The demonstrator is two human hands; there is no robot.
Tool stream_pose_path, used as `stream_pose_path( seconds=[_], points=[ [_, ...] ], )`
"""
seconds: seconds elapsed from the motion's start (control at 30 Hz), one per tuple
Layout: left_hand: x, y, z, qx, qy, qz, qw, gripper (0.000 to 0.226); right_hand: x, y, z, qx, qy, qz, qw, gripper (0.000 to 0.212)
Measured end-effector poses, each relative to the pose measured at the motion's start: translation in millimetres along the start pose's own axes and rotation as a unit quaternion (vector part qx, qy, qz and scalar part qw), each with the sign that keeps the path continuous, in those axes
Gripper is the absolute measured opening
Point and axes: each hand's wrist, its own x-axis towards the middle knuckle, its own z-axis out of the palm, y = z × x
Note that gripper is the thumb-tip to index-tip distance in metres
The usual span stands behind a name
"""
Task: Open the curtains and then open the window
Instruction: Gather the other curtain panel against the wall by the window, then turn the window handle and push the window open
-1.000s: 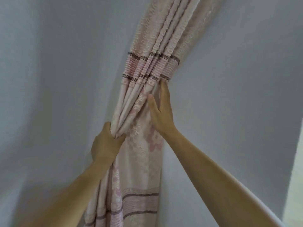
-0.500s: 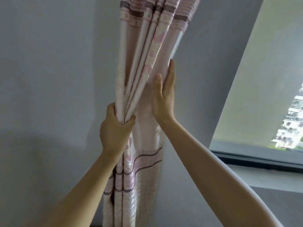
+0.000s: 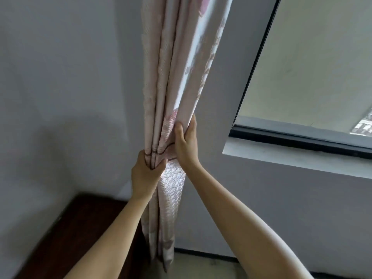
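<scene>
A pale pink patterned curtain hangs bunched into folds against the grey wall, left of the window. My left hand is clenched round the gathered folds from the left. My right hand pinches the curtain's right edge just above, thumb in front and fingers behind. The window shows at the upper right, with a dark frame and a grey sill below it. Its pane looks shut; a building shows through at the far right.
Dark wooden furniture stands in the lower left corner against the wall. A strip of floor shows beneath the curtain's hem. Grey wall fills the left side and the area under the sill.
The view has tilted down and right, bringing the window, sill and floor into sight. Both hands have slid lower along the curtain. My right hand went from flat against the cloth to pinching its edge.
</scene>
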Motion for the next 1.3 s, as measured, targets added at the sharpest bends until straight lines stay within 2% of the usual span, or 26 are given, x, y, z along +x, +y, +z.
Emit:
stream_pose_path(
  seconds=[0.1,0.2,0.23,0.3,0.37,0.5,0.67,0.8,0.9,1.0,1.1,1.17,1.3],
  points=[
    [-21.5,-20.2,6.5,0.015,-0.019,-0.045,0.999,0.026,-34.0,23.3,-6.4,0.053,-0.034,0.09,0.994,0.012],
    [-45.4,-46.2,10.4,0.041,-0.039,-0.069,0.996,0.03,-66.5,42.4,-20.6,0.067,-0.11,0.15,0.98,0.017],
    [-52.9,-54.0,10.1,0.046,-0.041,-0.083,0.995,0.027,-76.2,50.0,-25.7,0.069,-0.132,0.171,0.974,0.026],
    [-65.2,-67.7,10.0,0.057,-0.035,-0.114,0.991,0.031,-90.6,64.5,-36.6,0.068,-0.149,0.203,0.965,0.043],
    [-71.0,-74.0,10.8,0.063,-0.028,-0.124,0.99,0.035,-101.7,78.1,-47.9,0.054,-0.148,0.221,0.963,0.045],
    [-72.0,-82.8,14.1,0.107,-0.044,-0.097,0.988,0.031,-134.6,99.1,-69.9,0.046,-0.114,0.295,0.948,0.04],
    [-73.6,-113.4,16.7,0.159,-0.095,-0.059,0.981,0.023,-184.1,118.2,-110.7,-0.009,-0.059,0.378,0.924,0.019],
    [-82.5,-145.5,13.1,0.187,-0.149,-0.095,0.966,0.027,-246.7,127.4,-138.8,-0.036,0.04,0.446,0.893,0.023],
    [-91.4,-158.9,8.7,0.157,-0.178,-0.169,0.957,0.032,-293.8,133.1,-144.5,-0.034,0.106,0.513,0.851,0.024],
    [-103.7,-177.6,1.1,0.179,-0.256,-0.21,0.927,0.028,-327.7,133.9,-140.0,-0.021,0.171,0.553,0.815,0.026],
    [-119.0,-190.9,0.3,0.215,-0.372,-0.217,0.877,0.021,-350.9,129.5,-132.2,-0.029,0.219,0.565,0.795,0.024],
    [-132.2,-190.4,3.9,0.225,-0.455,-0.193,0.84,0.003,-368.3,126.9,-125.1,-0.044,0.248,0.567,0.784,0.023],
    [-158.2,-185.4,27.2,0.208,-0.58,-0.136,0.776,0.034,-414.2,122.6,-113.4,-0.093,0.279,0.59,0.752,0.02]
  ],
)
